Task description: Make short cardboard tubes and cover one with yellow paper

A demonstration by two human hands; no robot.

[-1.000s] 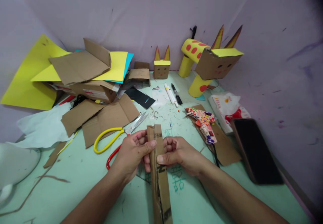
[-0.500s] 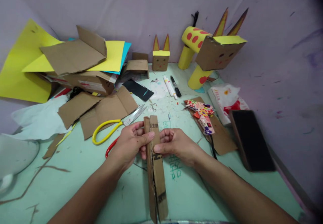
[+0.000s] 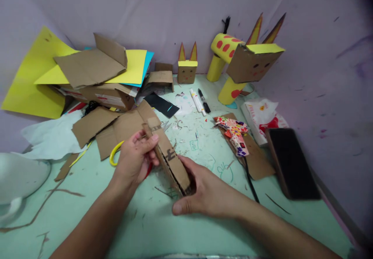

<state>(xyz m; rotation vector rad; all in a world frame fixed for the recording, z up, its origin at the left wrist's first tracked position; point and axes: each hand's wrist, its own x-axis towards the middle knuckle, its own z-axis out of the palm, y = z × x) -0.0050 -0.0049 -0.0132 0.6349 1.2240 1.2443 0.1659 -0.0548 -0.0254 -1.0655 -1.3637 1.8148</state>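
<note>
A long folded cardboard strip (image 3: 169,150), with dark printing and an open seam along its length, is tilted above the table between my hands. My left hand (image 3: 132,156) pinches its far part, thumb on top and fingers behind. My right hand (image 3: 208,189) curls around the near end, fingers along the right side and thumb below the tip. Partly covered by my left hand are scissors; a yellow handle loop (image 3: 115,154) shows, along with a bit of the red one and the blade tip.
Cardboard pieces (image 3: 96,123) and a box (image 3: 107,97) topped with yellow paper (image 3: 136,64) lie left. Behind stand a small cardboard head (image 3: 187,73) and a spotted yellow animal (image 3: 225,47). At right are a flowered glue gun (image 3: 236,132), tissue pack (image 3: 255,119) and phone (image 3: 293,163).
The cardboard strip has turned, its far end swinging left and its near end rising to the right. My right hand has slid from its middle down to the near end.
</note>
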